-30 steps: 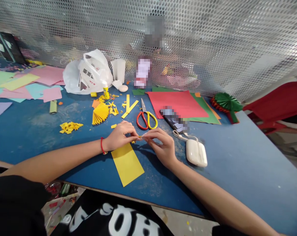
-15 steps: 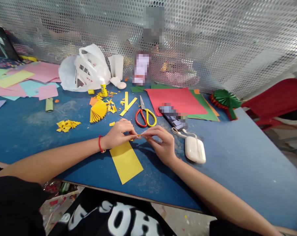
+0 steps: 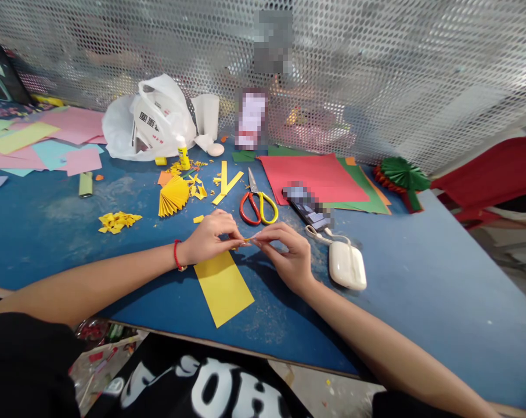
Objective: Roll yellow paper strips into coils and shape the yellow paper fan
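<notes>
Fingertip to fingertip, my left hand point(image 3: 215, 238) and my right hand point(image 3: 288, 255) pinch a tiny yellow paper piece point(image 3: 247, 239) between them. Most of that piece is hidden by the fingers. Below my left hand a yellow paper sheet point(image 3: 224, 290) lies flat on the table. Scissors point(image 3: 258, 203) with one red and one yellow handle rest just beyond the hands, blades pointing away. To their left are two crossed yellow paper strips point(image 3: 224, 184) and a pleated yellow paper fan point(image 3: 173, 196). A pile of folded yellow paper bits point(image 3: 118, 222) sits farther left.
A glue stick point(image 3: 183, 155) stands before a white plastic bag point(image 3: 152, 125). Red paper point(image 3: 310, 177) lies over green sheets, with a phone point(image 3: 307, 208) on its edge, cabled to a white power bank point(image 3: 347, 265). A green pleated paper piece point(image 3: 402, 174) sits far right, near a red chair point(image 3: 493, 177).
Both hands keep the same pinch on the small yellow paper piece, almost still. The view has shifted very slightly.
</notes>
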Demonstrator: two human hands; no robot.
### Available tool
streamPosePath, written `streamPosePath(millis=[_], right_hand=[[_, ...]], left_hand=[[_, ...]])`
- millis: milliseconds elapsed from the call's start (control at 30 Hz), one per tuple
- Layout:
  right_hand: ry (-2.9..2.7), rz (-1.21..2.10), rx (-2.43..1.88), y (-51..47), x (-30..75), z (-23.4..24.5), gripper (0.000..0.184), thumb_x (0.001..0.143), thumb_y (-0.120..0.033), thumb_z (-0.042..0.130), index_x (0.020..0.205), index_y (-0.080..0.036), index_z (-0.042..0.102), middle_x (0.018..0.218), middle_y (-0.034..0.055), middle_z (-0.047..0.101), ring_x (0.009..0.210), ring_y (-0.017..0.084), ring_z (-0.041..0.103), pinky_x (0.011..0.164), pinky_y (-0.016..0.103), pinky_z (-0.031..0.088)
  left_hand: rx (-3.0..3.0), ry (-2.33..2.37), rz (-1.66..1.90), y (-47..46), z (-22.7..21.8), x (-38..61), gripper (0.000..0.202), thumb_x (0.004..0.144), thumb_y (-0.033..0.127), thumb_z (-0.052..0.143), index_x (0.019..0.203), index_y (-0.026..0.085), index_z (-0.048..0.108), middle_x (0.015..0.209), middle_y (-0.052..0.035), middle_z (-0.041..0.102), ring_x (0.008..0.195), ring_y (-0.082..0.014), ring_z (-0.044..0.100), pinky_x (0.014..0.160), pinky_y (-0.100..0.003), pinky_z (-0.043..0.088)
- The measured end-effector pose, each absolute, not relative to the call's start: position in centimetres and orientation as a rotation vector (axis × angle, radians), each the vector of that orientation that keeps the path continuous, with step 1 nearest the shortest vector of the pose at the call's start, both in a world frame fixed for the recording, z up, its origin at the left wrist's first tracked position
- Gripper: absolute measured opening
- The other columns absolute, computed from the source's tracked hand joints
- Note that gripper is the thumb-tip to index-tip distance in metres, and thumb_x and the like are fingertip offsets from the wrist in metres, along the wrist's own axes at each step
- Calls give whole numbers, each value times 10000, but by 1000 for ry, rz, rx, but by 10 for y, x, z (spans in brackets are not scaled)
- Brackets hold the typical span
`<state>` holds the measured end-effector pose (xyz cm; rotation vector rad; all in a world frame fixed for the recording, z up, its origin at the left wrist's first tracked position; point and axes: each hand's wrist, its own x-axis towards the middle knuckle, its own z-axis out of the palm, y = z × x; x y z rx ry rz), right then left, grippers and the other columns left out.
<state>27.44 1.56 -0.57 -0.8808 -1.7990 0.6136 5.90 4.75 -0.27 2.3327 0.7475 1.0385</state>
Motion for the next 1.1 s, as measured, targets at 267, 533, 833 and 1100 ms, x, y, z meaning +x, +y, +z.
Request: streamPosePath(millis=[267,533,833,1100], right_hand=[[-1827,654,-856,16,275,-6,75,899,-195,672,894,-244,729,868,32,713,818,171,678,755,323,553],[-1858,750,-901,16,275,-6,90,945,-260,618,914,-234,698,913,41,692,860,169,658,748,314,555],[-1814,783,-909,15,269,-6,84,888,-250,706,830,-213,657,802,11,668,734,139,633,666,262,528],[-1940,631,-850,14,271,-11,88,909,-134,636,897,-221,640,811,12,673,734,142,641,673,255,523]], left_hand=[[2348,717,1039,48,-3,58,396,968,474,596,726,174,688,680,-6,679,690,-136,591,793,-317,388],[2192,772,1011,47,0,59,400,934,496,639,707,171,695,674,-12,689,668,-135,591,766,-308,418],[2104,711,905,45,3,64,495,987,535,520,697,147,617,672,-14,654,662,-124,577,671,-249,400],[2055,691,695,45,4,66,495,1003,555,474,727,157,577,622,-5,661,630,-129,577,751,-268,410]])
